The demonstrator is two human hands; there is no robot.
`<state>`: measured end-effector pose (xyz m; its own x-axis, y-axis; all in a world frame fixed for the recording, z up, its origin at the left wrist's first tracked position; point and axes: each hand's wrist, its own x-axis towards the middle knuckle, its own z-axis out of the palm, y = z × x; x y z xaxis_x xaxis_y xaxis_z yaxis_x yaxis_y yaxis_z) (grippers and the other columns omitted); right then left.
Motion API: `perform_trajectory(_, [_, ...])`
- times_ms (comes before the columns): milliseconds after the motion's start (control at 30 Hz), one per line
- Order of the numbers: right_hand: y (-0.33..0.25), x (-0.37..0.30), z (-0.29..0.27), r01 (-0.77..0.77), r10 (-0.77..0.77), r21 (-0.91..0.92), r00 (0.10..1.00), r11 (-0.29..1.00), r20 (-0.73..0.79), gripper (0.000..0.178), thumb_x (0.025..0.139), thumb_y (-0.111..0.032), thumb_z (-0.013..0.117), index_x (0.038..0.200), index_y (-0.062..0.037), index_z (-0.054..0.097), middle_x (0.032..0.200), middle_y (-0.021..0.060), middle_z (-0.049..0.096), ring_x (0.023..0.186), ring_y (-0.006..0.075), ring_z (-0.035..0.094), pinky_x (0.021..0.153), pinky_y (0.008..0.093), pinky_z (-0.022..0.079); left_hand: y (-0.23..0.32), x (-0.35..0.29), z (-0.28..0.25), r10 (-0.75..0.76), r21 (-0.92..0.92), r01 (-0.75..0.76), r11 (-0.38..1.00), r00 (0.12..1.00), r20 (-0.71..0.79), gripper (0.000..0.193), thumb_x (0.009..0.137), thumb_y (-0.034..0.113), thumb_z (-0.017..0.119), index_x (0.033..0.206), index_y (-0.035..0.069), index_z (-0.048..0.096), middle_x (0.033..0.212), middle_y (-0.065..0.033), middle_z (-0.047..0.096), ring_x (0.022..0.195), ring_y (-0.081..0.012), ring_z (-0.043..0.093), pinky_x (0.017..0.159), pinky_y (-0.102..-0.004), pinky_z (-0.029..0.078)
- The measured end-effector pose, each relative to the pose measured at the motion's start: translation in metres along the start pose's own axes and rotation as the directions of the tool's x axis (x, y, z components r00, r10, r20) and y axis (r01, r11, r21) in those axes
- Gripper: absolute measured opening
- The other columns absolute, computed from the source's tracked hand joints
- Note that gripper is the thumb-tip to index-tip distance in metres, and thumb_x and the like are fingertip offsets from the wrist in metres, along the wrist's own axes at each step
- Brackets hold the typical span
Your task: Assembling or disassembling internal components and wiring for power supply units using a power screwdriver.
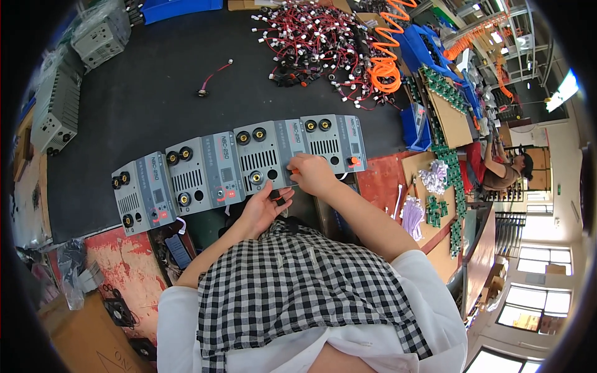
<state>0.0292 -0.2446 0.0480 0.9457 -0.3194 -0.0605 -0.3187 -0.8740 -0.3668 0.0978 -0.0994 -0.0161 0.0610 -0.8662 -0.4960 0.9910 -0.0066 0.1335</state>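
Several grey front panels (186, 168) stand side by side at the table's near edge, each with slotted vents and round black-and-brass sockets. My right hand (314, 176) is at the lower right part of the third panel (287, 133) from the left, fingertips pinched together; whatever is between them is hidden. Below the same panel's near edge, my left hand (264, 210) is turned palm up with fingers loosely curled and apart, thumb near a brass socket (256, 178). The rightmost panel (329, 143) carries an orange knob (354, 161).
A heap of red-and-black wired connectors (317, 43) lies at the back, with one loose wired connector (203, 91) farther left. An orange coiled hose (385, 74) hangs beside it. Grey machine housings (57, 112) line the left. Green circuit boards (457, 186) lie right; a co-worker (507, 171) is beyond.
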Motion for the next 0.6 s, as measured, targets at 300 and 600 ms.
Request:
perform_trajectory(300, [-0.051,-0.036,-0.009,0.132,-0.134,-0.034,0.988,0.991,-0.073,0.026,0.063,-0.024,0.063,0.083,-0.0088,0.055,0.070,0.0064,0.055,0.065,0.0238,0.056,0.056,0.0339,0.045,0.002,-0.033,-0.012,-0.064,-0.014,0.066,0.998,0.991,0.118,0.046,0.087,0.038,0.034,0.105,-0.002,0.045,0.101,-0.0122,0.049,0.098,-0.0221,0.048,0.086,-0.0358,0.038])
perform_trajectory(600, [-0.101,-0.026,0.016,0.168,-0.171,0.039,0.981,0.985,0.094,0.034,0.065,-0.031,0.062,0.087,-0.0079,0.049,0.066,0.0063,0.058,0.060,0.0223,0.057,0.049,0.0325,0.044,0.020,-0.091,-0.006,0.297,-0.068,-0.290,0.955,0.947,0.120,0.045,0.087,0.040,0.031,0.102,0.001,0.047,0.095,-0.0096,0.047,0.100,-0.0235,0.042,0.085,-0.0338,0.036])
